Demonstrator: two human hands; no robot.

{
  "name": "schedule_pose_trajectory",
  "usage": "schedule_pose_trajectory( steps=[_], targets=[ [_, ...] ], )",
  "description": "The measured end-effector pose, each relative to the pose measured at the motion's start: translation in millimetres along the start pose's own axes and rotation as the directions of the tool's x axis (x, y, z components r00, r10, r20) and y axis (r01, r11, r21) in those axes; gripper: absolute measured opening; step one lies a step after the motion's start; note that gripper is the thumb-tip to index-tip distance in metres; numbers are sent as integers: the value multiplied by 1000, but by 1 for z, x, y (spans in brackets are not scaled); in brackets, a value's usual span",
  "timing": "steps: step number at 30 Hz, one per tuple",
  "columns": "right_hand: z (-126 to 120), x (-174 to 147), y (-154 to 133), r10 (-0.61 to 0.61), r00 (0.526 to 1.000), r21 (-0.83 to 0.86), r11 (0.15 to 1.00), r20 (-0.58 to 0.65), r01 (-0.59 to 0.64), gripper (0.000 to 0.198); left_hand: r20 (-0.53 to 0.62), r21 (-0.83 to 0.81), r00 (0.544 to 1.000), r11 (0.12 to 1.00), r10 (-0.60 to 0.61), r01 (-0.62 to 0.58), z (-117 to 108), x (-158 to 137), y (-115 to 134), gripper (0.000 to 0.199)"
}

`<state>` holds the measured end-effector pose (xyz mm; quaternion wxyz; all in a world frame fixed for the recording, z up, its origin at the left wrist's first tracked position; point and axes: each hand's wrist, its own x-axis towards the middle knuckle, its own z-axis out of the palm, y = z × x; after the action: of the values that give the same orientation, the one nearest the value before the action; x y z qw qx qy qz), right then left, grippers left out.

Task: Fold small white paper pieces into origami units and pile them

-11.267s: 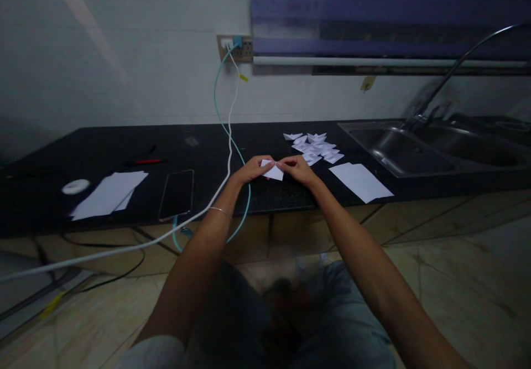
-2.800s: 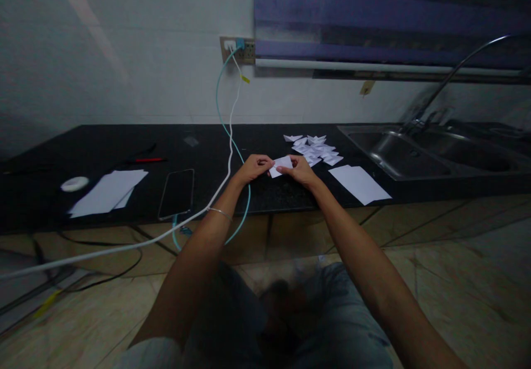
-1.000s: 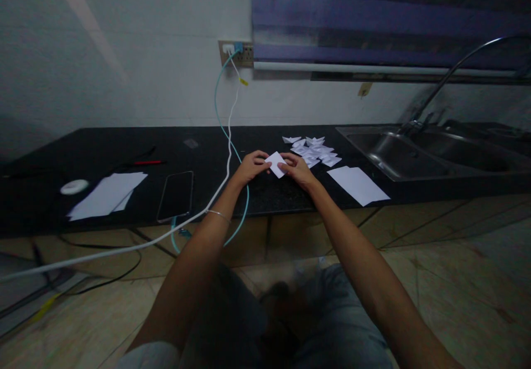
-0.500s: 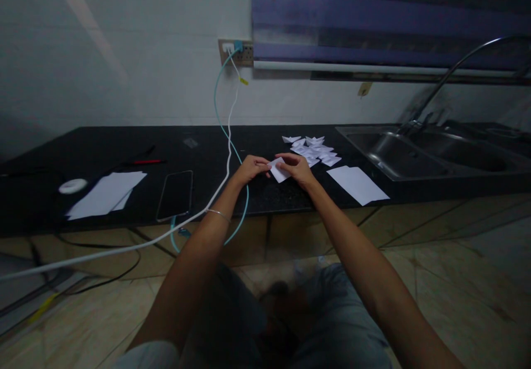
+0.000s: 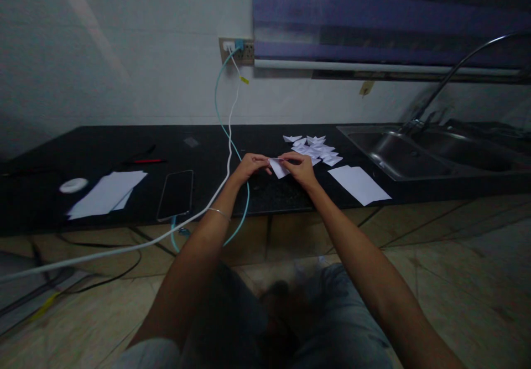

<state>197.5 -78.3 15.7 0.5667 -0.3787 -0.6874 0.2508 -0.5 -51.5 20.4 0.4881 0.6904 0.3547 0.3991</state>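
A small folded piece of white paper (image 5: 279,169) is held between my two hands above the dark countertop. My left hand (image 5: 254,166) pinches its left corner. The fingers of my right hand (image 5: 299,168) are closed on its upper right edge. Just behind my right hand lies a cluster of folded white paper boats (image 5: 316,149). To the right of that hand rests a small stack of flat white paper sheets (image 5: 360,185).
On the left are more white sheets (image 5: 108,193), a phone (image 5: 176,195), a white round object (image 5: 73,185) and a red pen-like item (image 5: 148,161). A white cable (image 5: 215,193) and a teal cable (image 5: 248,195) cross near my left arm. A sink (image 5: 394,153) is at right.
The top of the paper has been folded down, so it now looks shorter with a straight upper edge. My hands have shifted only slightly.
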Motion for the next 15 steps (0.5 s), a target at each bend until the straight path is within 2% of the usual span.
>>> schedule_pose_trajectory(
  steps=[5, 8, 15],
  targets=[
    [1, -4, -3, -53, 998, -37, 998, 20, 54, 17, -17, -39, 1000, 999, -20, 19, 1, 1, 1, 27],
    [2, -7, -3, -103, 993, -117, 987, 48, 108, 18, -29, -90, 999, 996, -25, 22, 1, 3, -1, 26],
    [3, -13, -3, -269, 945, -359, 877, 187, 321, 23, -30, -117, 999, 993, -36, 33, -2, 4, -5, 29]
  ],
)
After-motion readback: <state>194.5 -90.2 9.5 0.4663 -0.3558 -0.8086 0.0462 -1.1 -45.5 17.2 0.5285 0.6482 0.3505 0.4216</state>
